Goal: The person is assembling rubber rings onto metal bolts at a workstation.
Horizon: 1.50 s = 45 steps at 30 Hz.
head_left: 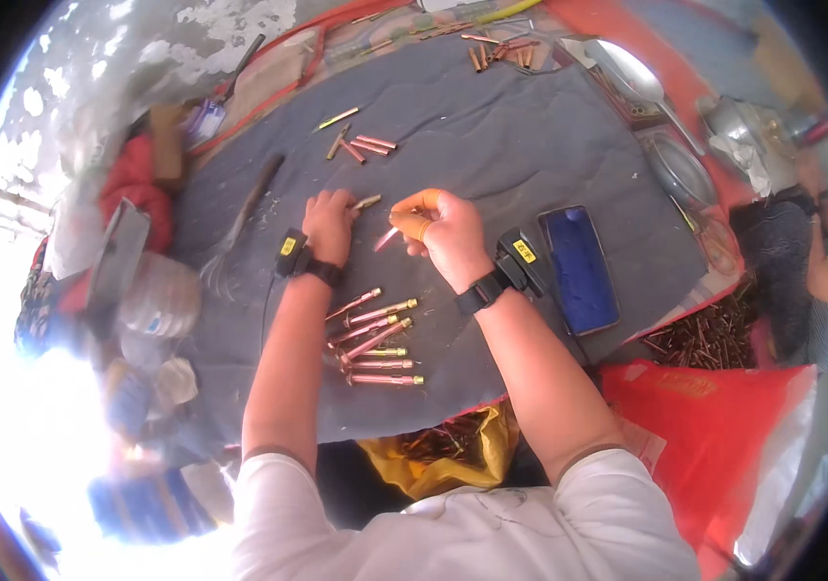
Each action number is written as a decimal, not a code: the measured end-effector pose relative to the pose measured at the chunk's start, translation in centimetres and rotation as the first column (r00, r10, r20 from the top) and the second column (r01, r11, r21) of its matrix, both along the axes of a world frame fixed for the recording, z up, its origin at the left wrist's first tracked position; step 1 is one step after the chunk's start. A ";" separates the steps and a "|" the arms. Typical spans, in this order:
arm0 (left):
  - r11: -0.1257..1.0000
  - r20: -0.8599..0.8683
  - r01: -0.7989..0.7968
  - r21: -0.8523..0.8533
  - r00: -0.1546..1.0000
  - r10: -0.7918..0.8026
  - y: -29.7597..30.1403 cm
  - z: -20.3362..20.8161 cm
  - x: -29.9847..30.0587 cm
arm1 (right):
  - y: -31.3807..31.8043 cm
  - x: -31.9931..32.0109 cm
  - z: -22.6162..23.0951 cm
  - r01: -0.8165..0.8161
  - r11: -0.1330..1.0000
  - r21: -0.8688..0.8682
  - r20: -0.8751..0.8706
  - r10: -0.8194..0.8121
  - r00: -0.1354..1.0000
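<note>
A dark grey quilted cloth [491, 126] covers the work surface, with a blue flat phone [579, 266] lying at its right. The left hand [329, 225] is closed on a short copper-coloured tube [368, 202], while the right hand [448, 237], an orange sleeve on one finger, pinches a thin pinkish copper pin [387, 238] between the two hands. A row of copper tubes with brass tips [380, 344] lies on the cloth between the forearms.

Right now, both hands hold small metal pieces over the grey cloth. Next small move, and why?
Probably bring the left hand toward the right hand so the two pieces meet. Each hand pinches a short piece, tips facing, a gap between them. A row of finished copper pieces lies nearer the body on the grey cloth.
</note>
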State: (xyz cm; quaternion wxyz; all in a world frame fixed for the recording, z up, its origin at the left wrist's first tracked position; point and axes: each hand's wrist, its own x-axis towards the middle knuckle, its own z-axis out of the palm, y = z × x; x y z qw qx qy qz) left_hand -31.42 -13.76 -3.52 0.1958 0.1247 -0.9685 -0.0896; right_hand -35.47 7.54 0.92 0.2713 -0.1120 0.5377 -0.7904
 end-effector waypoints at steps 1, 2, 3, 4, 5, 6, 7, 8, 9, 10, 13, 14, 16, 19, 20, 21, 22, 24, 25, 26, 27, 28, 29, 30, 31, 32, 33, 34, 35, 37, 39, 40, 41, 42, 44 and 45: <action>0.998 -0.006 0.057 0.039 0.998 -0.057 0.1 0.6 1.3 | -0.2 0.2 0.4 -0.006 1.000 -0.011 0.000 0.006 1.000; 0.998 -0.004 0.059 0.035 0.998 -0.059 0.7 1.3 2.4 | -0.3 0.4 0.6 0.000 0.998 0.062 -0.028 0.002 1.000; 0.989 -0.007 0.082 0.122 0.997 -0.081 1.1 2.0 3.6 | -0.4 0.6 0.6 0.007 0.991 0.136 -0.057 0.001 0.998; 0.975 -0.014 0.096 0.198 0.995 -0.095 1.3 3.1 5.1 | -0.6 0.9 0.9 -0.001 0.992 0.125 -0.058 0.008 0.998; 0.982 -0.059 0.106 0.157 0.993 -0.098 1.7 3.5 6.4 | -0.7 1.0 0.8 0.026 0.994 0.107 -0.032 -0.022 0.999; 0.982 -0.059 0.103 0.158 0.994 -0.095 2.3 3.7 7.8 | -0.7 1.2 0.6 0.053 0.994 0.092 -0.005 -0.052 0.999; 0.905 -0.094 0.047 0.423 0.996 -0.007 3.4 4.2 9.0 | -0.4 1.1 0.6 0.025 0.999 0.039 0.033 -0.027 0.999; 0.752 -0.100 -0.002 0.659 0.991 0.090 4.4 4.3 10.3 | -0.4 1.4 0.4 0.020 0.999 0.044 0.033 -0.022 0.999; 0.747 -0.101 -0.004 0.665 0.990 0.095 5.0 4.2 11.5 | -0.5 1.6 0.1 0.019 1.000 -0.005 0.081 -0.018 0.997; 0.611 -0.080 -0.024 0.791 0.987 0.142 5.3 4.3 12.6 | -1.0 1.7 -0.1 0.010 0.998 -0.059 0.123 -0.002 0.992; 0.390 -0.073 -0.017 0.920 0.974 0.216 5.4 4.1 13.4 | -2.0 2.9 -0.1 0.038 0.997 -0.069 0.128 -0.029 0.991; 0.333 -0.084 0.000 0.943 0.967 0.239 5.6 4.1 13.4 | -2.3 3.2 0.0 0.074 0.994 -0.079 0.137 -0.063 0.989; 0.332 -0.104 0.021 0.943 0.966 0.236 5.7 4.2 12.3 | -2.5 3.5 0.0 0.080 0.994 -0.079 0.133 -0.069 0.989; 0.283 -0.116 0.056 0.957 0.973 0.198 4.6 3.8 12.1 | -2.9 3.9 0.1 -0.006 1.000 -0.031 0.060 0.007 0.998; 0.280 -0.114 0.051 0.959 0.971 0.212 4.4 3.7 12.3 | -3.0 3.9 0.0 -0.019 0.999 -0.027 0.062 0.021 0.998; 0.263 -0.115 0.057 0.963 0.971 0.211 4.3 3.7 12.5 | -3.1 3.9 0.0 -0.056 0.998 -0.020 0.023 0.056 0.998; 0.242 -0.118 0.066 0.968 0.971 0.207 4.4 3.7 12.6 | -3.0 3.8 -0.2 -0.088 0.996 -0.010 -0.018 0.088 0.996; 0.218 -0.103 0.056 0.974 0.972 0.210 4.5 3.8 12.8 | -2.8 3.6 -0.5 -0.125 0.992 -0.029 -0.011 0.125 0.992; 0.263 -0.117 0.063 0.963 0.974 0.195 4.5 3.8 12.9 | -2.6 3.6 -0.5 -0.154 0.987 -0.056 -0.004 0.154 0.988; 0.308 -0.130 0.070 0.949 0.975 0.179 4.4 3.8 13.0 | -2.5 3.6 -0.5 -0.181 0.980 -0.084 0.004 0.182 0.983; 0.376 -0.150 0.072 0.924 0.972 0.183 4.3 3.4 13.2 | -2.3 3.7 -0.6 -0.218 0.971 -0.097 0.003 0.219 0.976; 0.374 -0.151 0.072 0.925 0.971 0.186 4.1 3.1 13.2 | -2.4 3.8 -0.5 -0.221 0.971 -0.094 0.003 0.222 0.975; 0.473 -0.180 0.082 0.877 0.970 0.164 3.9 2.7 13.3 | -2.5 4.0 -0.4 -0.239 0.966 -0.096 -0.001 0.240 0.971; 0.566 -0.204 0.092 0.819 0.969 0.138 3.7 2.5 13.3 | -2.5 4.1 -0.4 -0.256 0.962 -0.099 -0.004 0.257 0.966; 0.559 -0.194 0.083 0.825 0.971 0.142 3.8 2.6 13.5 | -2.4 4.2 -0.6 -0.257 0.962 -0.093 0.007 0.259 0.966; 0.556 -0.160 0.053 0.829 0.976 0.145 3.7 2.8 13.4 | -2.4 4.1 -0.8 -0.255 0.960 -0.118 0.041 0.262 0.964; 0.553 -0.124 0.021 0.833 0.981 0.148 3.6 3.0 13.3 | -2.4 3.8 -1.1 -0.251 0.957 -0.143 0.076 0.264 0.962; 0.542 -0.103 0.001 0.840 0.982 0.157 3.6 2.9 13.4 | -2.5 3.9 -1.2 -0.256 0.957 -0.136 0.098 0.270 0.958; 0.506 -0.160 0.065 0.860 0.976 0.147 3.4 2.9 13.4 | -2.5 3.7 -0.8 -0.257 0.953 -0.163 0.105 0.276 0.955; 0.452 -0.208 0.119 0.884 0.966 0.154 3.6 3.3 13.3 | -2.4 3.4 -0.9 -0.259 0.951 -0.169 0.102 0.278 0.955; 0.401 -0.197 0.104 0.910 0.960 0.197 4.2 4.2 13.2 | -2.1 3.1 -1.1 -0.261 0.959 -0.115 0.087 0.271 0.959; 0.360 -0.198 0.104 0.927 0.951 0.236 4.2 4.4 13.2 | -2.0 3.2 -1.0 -0.260 0.963 -0.068 0.054 0.264 0.963; 0.345 -0.224 0.130 0.930 0.942 0.249 4.2 4.2 13.2 | -2.1 3.3 -0.9 -0.245 0.968 -0.052 0.020 0.246 0.969; 0.343 -0.219 0.124 0.931 0.942 0.255 4.0 4.2 13.2 | -2.2 3.4 -0.8 -0.250 0.967 -0.050 0.025 0.251 0.968; 0.374 -0.200 0.098 0.922 0.948 0.246 3.7 4.2 13.3 | -2.3 3.4 -0.7 -0.232 0.969 -0.080 -0.027 0.231 0.973; 0.341 -0.176 0.079 0.937 0.948 0.264 3.8 4.4 13.4 | -2.2 3.5 -0.5 -0.226 0.971 -0.074 -0.026 0.225 0.974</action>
